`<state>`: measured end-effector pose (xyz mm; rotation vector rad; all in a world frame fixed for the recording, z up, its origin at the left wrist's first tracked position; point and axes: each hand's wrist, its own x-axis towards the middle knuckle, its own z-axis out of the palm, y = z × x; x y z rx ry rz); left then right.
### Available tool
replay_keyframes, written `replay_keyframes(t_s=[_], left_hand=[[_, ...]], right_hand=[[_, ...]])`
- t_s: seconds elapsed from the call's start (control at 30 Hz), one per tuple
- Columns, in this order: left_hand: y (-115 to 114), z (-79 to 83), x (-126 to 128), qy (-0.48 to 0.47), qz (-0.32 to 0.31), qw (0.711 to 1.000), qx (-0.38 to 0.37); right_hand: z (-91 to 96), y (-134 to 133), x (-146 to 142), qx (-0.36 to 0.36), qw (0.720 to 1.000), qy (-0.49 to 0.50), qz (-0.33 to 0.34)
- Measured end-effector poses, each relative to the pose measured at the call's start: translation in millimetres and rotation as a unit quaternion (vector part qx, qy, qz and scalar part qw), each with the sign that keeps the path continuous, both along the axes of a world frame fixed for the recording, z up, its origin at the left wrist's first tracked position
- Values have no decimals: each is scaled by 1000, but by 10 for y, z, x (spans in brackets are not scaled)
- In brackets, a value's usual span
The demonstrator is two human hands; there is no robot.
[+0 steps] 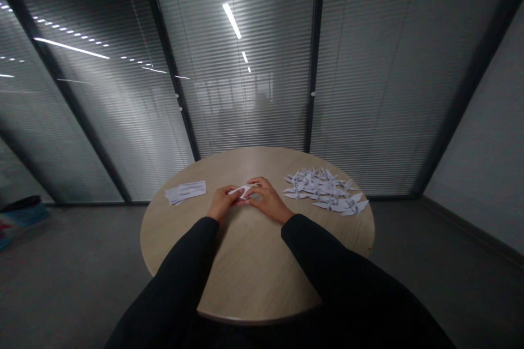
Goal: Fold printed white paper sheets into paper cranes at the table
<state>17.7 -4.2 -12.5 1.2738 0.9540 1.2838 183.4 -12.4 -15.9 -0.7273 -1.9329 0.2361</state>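
Two-handed pinch: left hand (221, 202) and right hand (267, 200) clamp folded white paper (244, 191) between fingertips, fingers close together, at middle of round wooden table (249, 262); paper cranes (327, 192) heaped right, loose paper sheets (185, 192) left.

Pretty hard to make out the folded white paper (244, 191), since the left hand (221, 202) and right hand (267, 199) cover most of it, so no idea what shape it's in. The paper cranes (327, 191) overlap too much to count from here, and the paper sheets (185, 192) are too small to number. Black sleeves (172, 278) hide part of the tabletop (254, 278). The blue bundle (22, 218) on the floor (82, 262) is too dark to identify, and whatever's behind the blinds (245, 92) is just a blur.
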Motion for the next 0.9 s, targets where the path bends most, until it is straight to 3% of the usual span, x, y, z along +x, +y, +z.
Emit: replay_keyframes(t_s=[0.9], left_hand=[[-39, 24, 15, 3, -16, 1000, 11]], right_hand=[[-11, 30, 8, -14, 999, 37, 9]])
